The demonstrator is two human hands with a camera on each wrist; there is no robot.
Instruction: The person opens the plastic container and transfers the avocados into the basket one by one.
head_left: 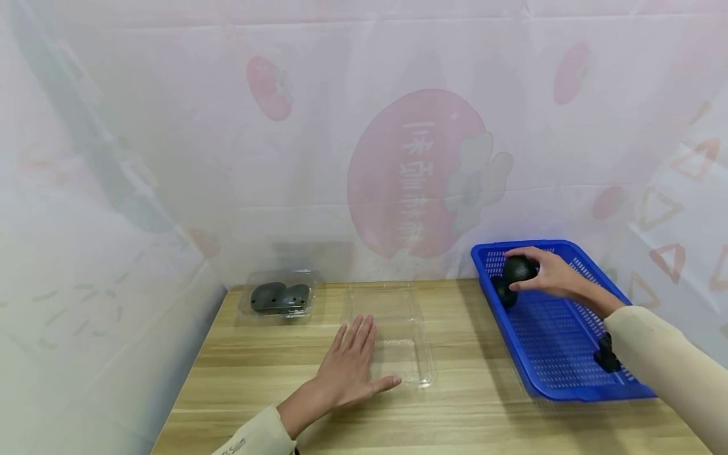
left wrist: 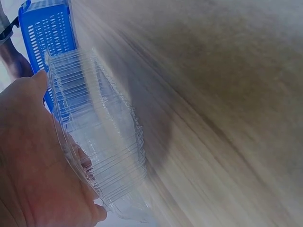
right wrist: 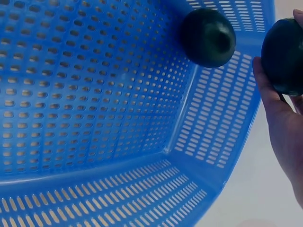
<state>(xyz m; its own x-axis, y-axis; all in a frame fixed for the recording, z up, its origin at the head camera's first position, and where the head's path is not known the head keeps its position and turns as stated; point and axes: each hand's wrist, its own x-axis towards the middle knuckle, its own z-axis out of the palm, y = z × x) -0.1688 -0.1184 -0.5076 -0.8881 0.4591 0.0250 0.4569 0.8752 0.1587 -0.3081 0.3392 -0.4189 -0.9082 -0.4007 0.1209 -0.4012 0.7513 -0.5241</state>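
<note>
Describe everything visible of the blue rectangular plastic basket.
The basket has slotted walls, a perforated floor and a solid rim. It sits upright on the right of the wooden table. A dark green round fruit lies near its far left corner; the right hand holds another nearby. A pale sleeve hides part of its right rim.

**One hand spread, one hand curled**

Twelve o'clock being straight ahead of the person, the left hand (head_left: 349, 370) lies palm down, fingers straight and close together towards one, thumb stuck out towards three. Its forearm runs towards two. Over on the other side, the right arm reaches towards ten, its pale sleeve (head_left: 662, 354) stopping at the wrist; the right hand (head_left: 550, 275) grips, thumb on the nearer side, fingers bent opposite.
</note>
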